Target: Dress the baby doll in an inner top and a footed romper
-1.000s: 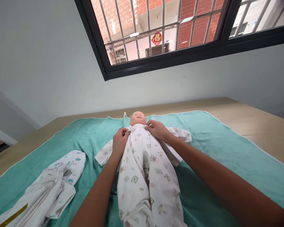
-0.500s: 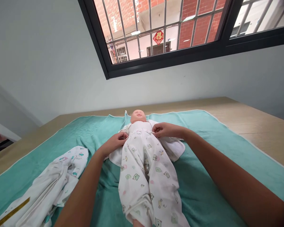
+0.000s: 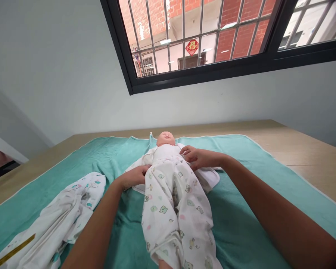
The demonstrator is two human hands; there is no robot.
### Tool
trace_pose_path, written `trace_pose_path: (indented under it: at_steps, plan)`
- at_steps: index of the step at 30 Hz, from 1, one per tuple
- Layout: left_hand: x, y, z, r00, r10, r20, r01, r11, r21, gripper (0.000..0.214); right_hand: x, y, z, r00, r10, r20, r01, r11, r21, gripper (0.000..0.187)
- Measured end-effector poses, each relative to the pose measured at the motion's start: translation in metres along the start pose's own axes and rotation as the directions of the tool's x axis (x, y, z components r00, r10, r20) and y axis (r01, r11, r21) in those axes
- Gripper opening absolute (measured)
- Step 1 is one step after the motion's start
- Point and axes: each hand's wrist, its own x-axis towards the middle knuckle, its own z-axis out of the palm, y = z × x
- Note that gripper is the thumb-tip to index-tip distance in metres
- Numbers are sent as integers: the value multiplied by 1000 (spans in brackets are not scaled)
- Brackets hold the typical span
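White animal-print trousers [image 3: 190,202]: on the pink-headed doll [image 3: 166,139], near the far edge of the turquoise towel [image 3: 240,168].
Left hand [image 3: 136,175]: at their waist; grip, I can't tell from here.
Right hand [image 3: 197,157]: opposite side, fingers loosely bent, spread.

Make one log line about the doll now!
doll: face-up on green towel | left hand: at side of patterned pants | right hand: by doll's upper body

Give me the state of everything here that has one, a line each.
Baby doll: lying face up
Printed trousers: on the doll, one hem rucked up
White top: edges flared beside the trousers
Left hand: at trousers' waist, grip unclear
Right hand: fingers loosely parted, at doll's chest
Loose garment: crumpled
Teal towel: spread, wrinkled
Window: barred; open or shut unclear
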Motion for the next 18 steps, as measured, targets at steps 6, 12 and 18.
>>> trace_pose_path:
  at_steps: [6, 12, 18]
  plan:
    - [1, -2, 0, 1000, -17, 22, 18, 999, -45, 23, -1, 0, -1, 1000, -24, -14, 26, 986, 166, 7]
    - [12, -14, 14, 992, 25, -126, -34, 996, -77, 21, 3, 17, 10, 996, 34, -83, -6, 951, 310, 10]
    - [23, -25, 33, 952, -2, -306, -66, 975, -211, 26, 8, 32, 22, 974, 89, -210, 28, 868, 495, 11]
